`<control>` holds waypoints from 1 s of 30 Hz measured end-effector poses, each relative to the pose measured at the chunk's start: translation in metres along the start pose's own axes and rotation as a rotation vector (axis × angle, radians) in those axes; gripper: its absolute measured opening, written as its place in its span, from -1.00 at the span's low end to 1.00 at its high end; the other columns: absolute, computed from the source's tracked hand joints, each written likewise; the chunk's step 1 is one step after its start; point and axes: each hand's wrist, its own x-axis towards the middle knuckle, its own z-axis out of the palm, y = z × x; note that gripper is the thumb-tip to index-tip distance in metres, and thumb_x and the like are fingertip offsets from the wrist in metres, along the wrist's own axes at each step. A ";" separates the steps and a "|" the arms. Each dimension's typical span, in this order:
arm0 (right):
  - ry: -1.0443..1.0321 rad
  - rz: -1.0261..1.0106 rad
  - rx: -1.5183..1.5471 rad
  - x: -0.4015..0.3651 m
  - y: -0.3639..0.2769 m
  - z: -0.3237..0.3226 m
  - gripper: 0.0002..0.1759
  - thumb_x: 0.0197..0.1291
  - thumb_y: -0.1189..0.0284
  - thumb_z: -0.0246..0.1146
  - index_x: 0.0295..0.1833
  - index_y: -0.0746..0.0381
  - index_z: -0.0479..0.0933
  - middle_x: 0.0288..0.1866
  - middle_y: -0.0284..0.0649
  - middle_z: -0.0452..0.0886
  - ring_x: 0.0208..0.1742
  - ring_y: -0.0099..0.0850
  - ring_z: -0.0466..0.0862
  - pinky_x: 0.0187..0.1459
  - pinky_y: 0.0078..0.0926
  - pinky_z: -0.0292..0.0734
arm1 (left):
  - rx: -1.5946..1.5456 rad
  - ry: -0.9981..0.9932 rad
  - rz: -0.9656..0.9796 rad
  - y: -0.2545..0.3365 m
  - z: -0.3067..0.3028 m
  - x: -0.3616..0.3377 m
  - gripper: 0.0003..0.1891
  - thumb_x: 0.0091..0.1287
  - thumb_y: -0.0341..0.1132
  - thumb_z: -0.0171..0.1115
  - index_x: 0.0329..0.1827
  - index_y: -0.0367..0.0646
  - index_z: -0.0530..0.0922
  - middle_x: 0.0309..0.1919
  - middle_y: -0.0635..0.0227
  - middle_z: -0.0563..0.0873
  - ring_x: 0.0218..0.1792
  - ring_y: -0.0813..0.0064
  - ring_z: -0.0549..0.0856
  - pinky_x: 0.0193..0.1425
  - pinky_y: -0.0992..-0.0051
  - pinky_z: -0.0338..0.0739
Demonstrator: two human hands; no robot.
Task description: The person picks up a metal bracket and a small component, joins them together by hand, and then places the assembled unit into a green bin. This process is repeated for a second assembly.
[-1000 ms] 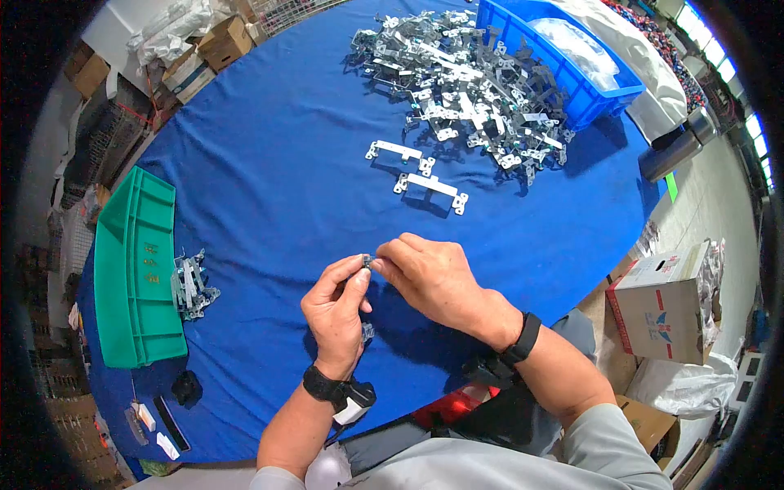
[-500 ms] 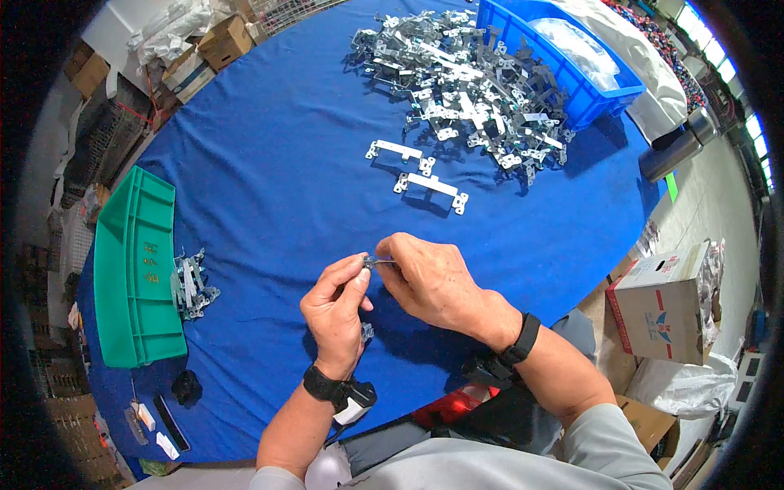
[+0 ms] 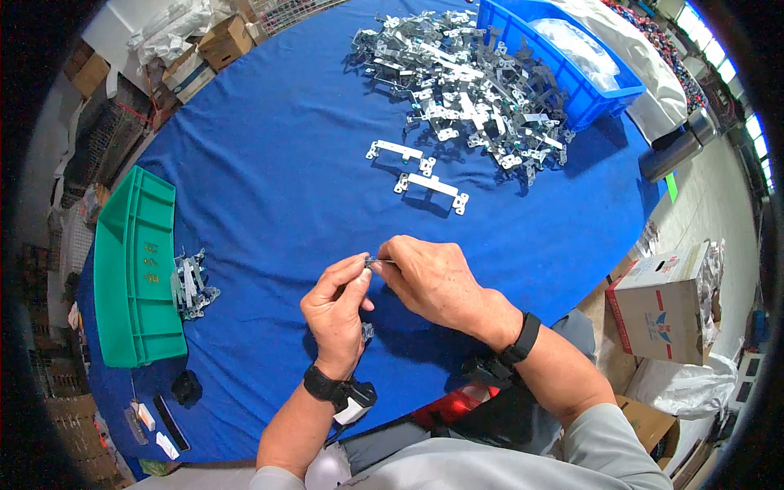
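My left hand [image 3: 336,312] and my right hand [image 3: 429,279] meet above the blue tablecloth [image 3: 278,163], both pinching one small metal part [image 3: 373,261] between their fingertips. Most of the part is hidden by my fingers. Two flat metal brackets [image 3: 430,191] lie on the cloth a little beyond my hands. A big heap of metal brackets [image 3: 465,77] covers the far side of the table. A small stack of brackets [image 3: 190,284] sits to my left.
A green bin [image 3: 135,265] stands at the left table edge, a blue bin [image 3: 563,57] at the far right. Cardboard boxes [image 3: 663,302] and a black canister [image 3: 671,151] are off the table's right side. Small dark items [image 3: 186,388] lie near the front-left edge.
The small metal part has shifted a little between my fingertips, with my right fingers sliding along it. Both hands stay in the same place.
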 end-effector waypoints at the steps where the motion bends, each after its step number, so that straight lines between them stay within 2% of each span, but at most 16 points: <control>1: 0.021 0.010 0.034 0.000 -0.001 0.000 -0.82 0.24 0.49 0.33 -0.19 0.28 0.44 -0.42 -0.08 0.59 -0.42 -0.07 0.65 -0.45 -0.18 0.50 | -0.005 0.000 -0.009 0.001 0.000 0.000 -0.82 0.34 -0.59 0.28 -0.04 -0.30 0.72 -0.04 0.20 0.78 -0.45 0.69 0.64 -0.47 0.73 0.51; 10: -0.037 0.002 -0.071 -0.002 0.002 0.001 -0.82 0.26 0.47 0.33 -0.20 0.27 0.45 -0.45 -0.09 0.59 -0.44 -0.07 0.65 -0.48 -0.17 0.48 | 0.000 0.004 0.007 -0.002 0.000 0.001 -0.82 0.34 -0.59 0.28 -0.04 -0.30 0.72 -0.03 0.20 0.77 -0.44 0.68 0.65 -0.48 0.73 0.51; 14: 0.010 0.005 -0.027 0.000 0.003 0.001 -0.83 0.27 0.45 0.32 -0.22 0.27 0.46 -0.46 -0.09 0.58 -0.44 -0.07 0.65 -0.48 -0.17 0.48 | 0.012 -0.003 -0.022 0.002 0.000 0.000 -0.83 0.34 -0.59 0.27 -0.05 -0.30 0.72 -0.03 0.20 0.77 -0.42 0.67 0.66 -0.47 0.73 0.52; 20: -0.074 -0.006 -0.094 -0.001 0.003 0.001 -0.83 0.26 0.47 0.32 -0.19 0.27 0.45 -0.46 -0.09 0.58 -0.44 -0.07 0.65 -0.49 -0.17 0.48 | 0.015 -0.002 0.020 -0.001 0.000 0.000 -0.82 0.34 -0.61 0.27 -0.04 -0.30 0.72 -0.03 0.19 0.77 -0.39 0.66 0.67 -0.46 0.70 0.55; 22: 0.001 0.010 -0.022 0.001 -0.001 -0.001 -0.84 0.29 0.46 0.31 -0.22 0.27 0.45 -0.46 -0.09 0.58 -0.46 -0.08 0.64 -0.50 -0.18 0.47 | -0.009 -0.023 0.020 -0.002 -0.001 0.001 -0.82 0.34 -0.61 0.26 -0.04 -0.31 0.72 -0.03 0.19 0.77 -0.33 0.63 0.70 -0.44 0.69 0.56; 30: -0.066 0.005 -0.140 -0.001 0.003 0.003 -0.75 0.40 0.37 0.23 -0.33 0.24 0.40 -0.55 -0.12 0.52 -0.53 -0.12 0.60 -0.55 -0.20 0.41 | 0.008 -0.023 0.007 0.000 0.001 0.000 -0.82 0.35 -0.58 0.27 -0.03 -0.30 0.71 -0.04 0.21 0.77 -0.28 0.62 0.71 -0.43 0.68 0.58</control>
